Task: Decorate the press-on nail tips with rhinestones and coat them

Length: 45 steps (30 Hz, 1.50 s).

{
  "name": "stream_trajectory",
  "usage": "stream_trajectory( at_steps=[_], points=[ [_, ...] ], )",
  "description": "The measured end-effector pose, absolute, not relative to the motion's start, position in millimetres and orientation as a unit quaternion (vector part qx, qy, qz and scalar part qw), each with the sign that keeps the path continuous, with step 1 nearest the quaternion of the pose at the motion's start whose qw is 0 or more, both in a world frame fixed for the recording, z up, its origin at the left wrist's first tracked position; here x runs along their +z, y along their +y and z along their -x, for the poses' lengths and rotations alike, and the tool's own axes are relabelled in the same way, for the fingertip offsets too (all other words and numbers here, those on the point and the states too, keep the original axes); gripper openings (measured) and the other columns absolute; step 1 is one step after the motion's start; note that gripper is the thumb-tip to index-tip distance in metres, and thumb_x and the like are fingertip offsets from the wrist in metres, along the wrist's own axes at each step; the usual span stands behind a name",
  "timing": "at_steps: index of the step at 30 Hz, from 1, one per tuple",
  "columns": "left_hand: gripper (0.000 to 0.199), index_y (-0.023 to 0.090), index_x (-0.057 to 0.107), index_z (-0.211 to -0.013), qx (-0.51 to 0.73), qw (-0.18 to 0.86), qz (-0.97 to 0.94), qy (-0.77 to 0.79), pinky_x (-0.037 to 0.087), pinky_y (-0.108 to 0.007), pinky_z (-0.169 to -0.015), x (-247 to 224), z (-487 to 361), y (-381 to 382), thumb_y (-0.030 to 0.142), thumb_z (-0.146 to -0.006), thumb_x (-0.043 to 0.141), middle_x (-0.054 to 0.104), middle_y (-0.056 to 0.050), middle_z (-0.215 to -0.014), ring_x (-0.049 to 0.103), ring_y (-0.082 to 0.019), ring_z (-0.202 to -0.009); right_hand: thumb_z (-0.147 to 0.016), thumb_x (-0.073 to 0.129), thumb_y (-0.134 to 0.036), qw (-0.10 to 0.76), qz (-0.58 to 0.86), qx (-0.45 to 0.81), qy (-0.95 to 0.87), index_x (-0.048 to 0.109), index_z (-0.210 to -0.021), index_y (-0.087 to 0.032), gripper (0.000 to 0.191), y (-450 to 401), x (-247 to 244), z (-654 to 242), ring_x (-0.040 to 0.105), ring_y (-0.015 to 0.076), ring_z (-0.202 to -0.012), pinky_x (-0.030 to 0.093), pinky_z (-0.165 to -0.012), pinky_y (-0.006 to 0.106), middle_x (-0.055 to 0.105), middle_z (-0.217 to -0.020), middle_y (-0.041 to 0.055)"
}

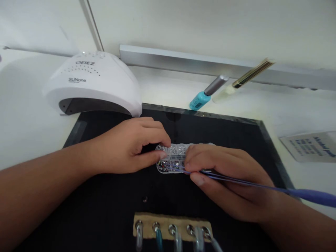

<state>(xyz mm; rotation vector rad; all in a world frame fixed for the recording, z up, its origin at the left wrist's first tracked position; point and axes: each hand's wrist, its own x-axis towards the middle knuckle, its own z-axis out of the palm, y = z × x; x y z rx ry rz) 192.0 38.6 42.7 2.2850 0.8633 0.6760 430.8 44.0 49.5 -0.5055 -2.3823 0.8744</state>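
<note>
A clear compartmented rhinestone case (173, 158) lies on the black mat, its small cells filled with shiny stones. My left hand (141, 140) grips the left end of this case between curled fingers and thumb. Pinched in my right hand (225, 175) are purple tweezers (278, 189), whose thin tips point left over the lower row of cells. My right fingers cover the right part of the case. Whether the tips hold a stone is too small to tell. On the mat below the case lies one small shiny stone (145, 199).
Closer to me, several long false nails (159, 238) stand on a tan strip (162, 219). A white nail lamp (97, 78) is at the back left. Behind the black mat (110, 206) stand a turquoise bottle (201, 100) and a gold-capped bottle (236, 85). An alcohol pad packet (309, 147) lies at right.
</note>
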Motion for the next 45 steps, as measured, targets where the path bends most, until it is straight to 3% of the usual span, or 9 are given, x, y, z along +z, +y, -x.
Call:
stream_trajectory(
  at_steps=[45],
  points=[
    [0.014,0.012,0.066,-0.101,0.253,0.298,-0.862,0.323,0.046,-0.028,-0.081,43.3,-191.4,38.5,0.018,-0.091,0.058,0.067,-0.004,-0.095,0.059,-0.015,-0.090,-0.090,0.055,-0.012,0.257,0.199,0.308,-0.894,0.058,-0.088,-0.019,0.008,43.9,53.6,-428.6,0.063,0.0112,-0.068,0.049,-0.060,0.024,0.067,-0.075,0.0009]
  ],
)
